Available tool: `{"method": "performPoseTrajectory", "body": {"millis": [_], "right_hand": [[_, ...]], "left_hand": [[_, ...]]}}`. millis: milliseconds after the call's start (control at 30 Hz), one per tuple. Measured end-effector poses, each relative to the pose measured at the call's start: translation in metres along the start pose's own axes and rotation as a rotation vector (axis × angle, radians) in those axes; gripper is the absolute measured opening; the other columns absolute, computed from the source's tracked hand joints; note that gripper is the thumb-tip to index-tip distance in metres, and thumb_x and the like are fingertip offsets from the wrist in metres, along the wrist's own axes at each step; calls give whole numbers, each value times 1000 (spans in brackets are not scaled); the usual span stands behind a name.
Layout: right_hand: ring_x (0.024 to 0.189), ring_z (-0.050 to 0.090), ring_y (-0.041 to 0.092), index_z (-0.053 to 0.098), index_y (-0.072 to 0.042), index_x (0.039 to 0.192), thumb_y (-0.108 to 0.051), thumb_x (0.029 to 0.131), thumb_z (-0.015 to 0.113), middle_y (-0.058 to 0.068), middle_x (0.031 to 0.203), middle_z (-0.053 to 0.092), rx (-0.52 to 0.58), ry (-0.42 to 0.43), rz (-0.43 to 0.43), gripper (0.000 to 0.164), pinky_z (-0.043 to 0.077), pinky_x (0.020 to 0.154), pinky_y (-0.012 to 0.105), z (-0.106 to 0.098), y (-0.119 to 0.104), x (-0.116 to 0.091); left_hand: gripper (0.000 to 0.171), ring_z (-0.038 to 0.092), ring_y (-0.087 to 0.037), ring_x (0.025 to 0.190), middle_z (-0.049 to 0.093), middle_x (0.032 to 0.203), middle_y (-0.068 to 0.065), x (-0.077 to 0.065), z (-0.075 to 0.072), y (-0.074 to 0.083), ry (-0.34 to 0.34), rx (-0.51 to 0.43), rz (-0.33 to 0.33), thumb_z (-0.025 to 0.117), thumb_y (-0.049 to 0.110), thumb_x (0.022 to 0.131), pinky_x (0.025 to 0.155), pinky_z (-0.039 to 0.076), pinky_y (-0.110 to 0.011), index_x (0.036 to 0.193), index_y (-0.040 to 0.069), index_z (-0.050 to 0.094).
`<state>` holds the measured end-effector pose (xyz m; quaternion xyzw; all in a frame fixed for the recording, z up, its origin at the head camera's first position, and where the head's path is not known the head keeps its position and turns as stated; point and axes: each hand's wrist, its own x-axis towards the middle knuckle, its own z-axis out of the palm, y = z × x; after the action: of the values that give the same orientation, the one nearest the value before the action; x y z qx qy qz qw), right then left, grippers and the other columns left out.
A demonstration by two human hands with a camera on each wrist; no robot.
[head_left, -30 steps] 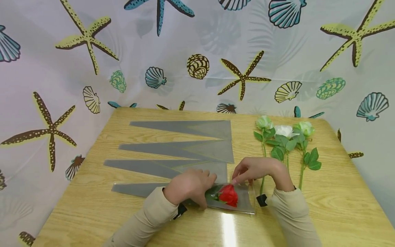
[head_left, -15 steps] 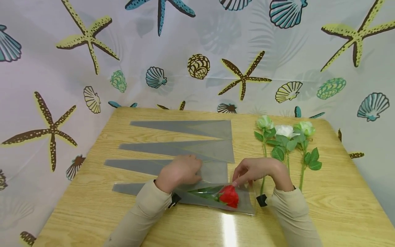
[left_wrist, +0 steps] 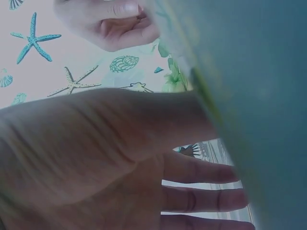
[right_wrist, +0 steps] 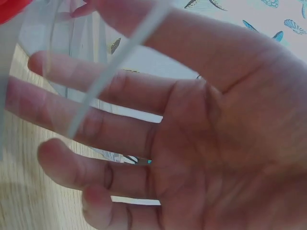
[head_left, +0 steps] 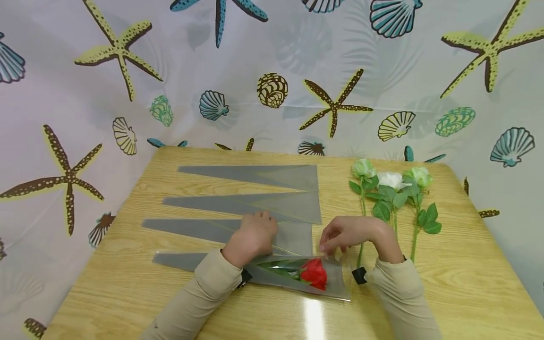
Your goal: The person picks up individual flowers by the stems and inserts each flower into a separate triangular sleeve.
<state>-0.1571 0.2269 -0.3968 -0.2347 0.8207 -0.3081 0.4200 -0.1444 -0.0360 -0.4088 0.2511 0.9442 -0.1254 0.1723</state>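
Nearest on the desk [head_left: 127, 293], a red rose [head_left: 314, 274] lies in a tapered clear sleeve [head_left: 338, 281], long axis running left to right, bloom at the right, stem toward the narrow left end. At the sleeve's far edge, the left hand [head_left: 254, 236] has a loose grip, fingers straight; the right hand [head_left: 346, 233] likewise, fingers spread. Beyond lie three flat sleeves [head_left: 293, 206] and three pale roses [head_left: 392, 180].

Head view bright, fairly even; faint lilac cast on patterned cloth [head_left: 46, 101], left side. Hard white glare streak on table [head_left: 463, 293], bottom centre; thin glints on clear sleeve [head_left: 335, 278].

Left wrist view hazy, bluish; left hand [left_wrist: 134, 177] dim against washed-out background, translucent sheet [left_wrist: 259, 105] blurred at right.

Right wrist view clearer; upper right overexposed, pale strip [right_wrist: 115, 72] soft.
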Motion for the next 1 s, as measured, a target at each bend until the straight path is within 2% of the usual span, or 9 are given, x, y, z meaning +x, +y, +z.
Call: {"method": "performPoseTrajectory", "body": {"millis": [100, 200, 333, 500, 633, 767, 867, 1000], "right_hand": [[72, 64, 12, 77, -1, 110, -24, 105, 64, 12, 93, 78, -19, 33, 3, 27, 51, 66, 29, 0, 1, 1], [71, 65, 14, 76, -1, 113, -26, 106, 62, 12, 95, 77, -32, 61, 17, 30, 53, 68, 31, -1, 1, 3], [70, 64, 16, 74, -1, 120, -29, 107, 60, 13, 96, 77, -25, 77, 50, 34, 51, 68, 33, -2, 1, 3], [71, 64, 17, 71, -1, 125, -31, 107, 60, 14, 98, 76, -9, 87, 74, 36, 52, 70, 34, -2, 1, 4], [72, 65, 17, 72, -2, 126, -31, 107, 60, 13, 97, 76, -13, 95, 80, 36, 52, 70, 34, -3, 1, 5], [70, 64, 16, 72, -2, 125, -30, 108, 59, 12, 96, 76, -12, 103, 81, 35, 51, 69, 33, -3, 2, 7], [67, 61, 15, 74, -2, 123, -30, 108, 59, 13, 93, 75, -9, 108, 75, 35, 49, 67, 32, -2, 3, 9], [66, 59, 16, 76, -4, 119, -32, 109, 58, 12, 92, 74, -18, 115, 61, 35, 48, 66, 32, -2, 4, 12]], "left_hand": [[64, 62, -25, 125, 63, 133, -9, 1, 1, 0, 0, 3, -7, 79, 50, 91, 100, 56, -44, 139, 11, 63], [58, 64, -25, 122, 66, 129, -8, 3, 2, 0, 5, -2, 2, 81, 51, 90, 100, 56, -44, 132, 14, 70], [37, 67, -24, 112, 71, 118, -5, 4, 2, 0, 33, -19, 31, 85, 46, 87, 99, 56, -46, 113, 20, 78], [22, 70, -21, 100, 76, 103, 0, 6, 3, 0, 94, -31, 63, 90, 39, 82, 95, 55, -46, 90, 22, 78], [24, 68, -17, 82, 75, 86, 3, 8, 4, -1, 121, -75, 74, 91, 30, 80, 94, 53, -47, 73, 21, 70], [35, 55, -14, 65, 68, 71, 4, 7, 5, -1, 163, -104, 104, 86, 16, 82, 93, 52, -49, 62, 21, 57], [42, 46, -14, 61, 65, 67, 3, 6, 6, -2, 224, -90, 132, 78, 8, 87, 85, 51, -47, 60, 21, 49], [42, 47, -13, 59, 64, 65, 1, 6, 7, -5, 284, -78, 156, 73, 3, 90, 80, 52, -46, 60, 20, 49]]}}
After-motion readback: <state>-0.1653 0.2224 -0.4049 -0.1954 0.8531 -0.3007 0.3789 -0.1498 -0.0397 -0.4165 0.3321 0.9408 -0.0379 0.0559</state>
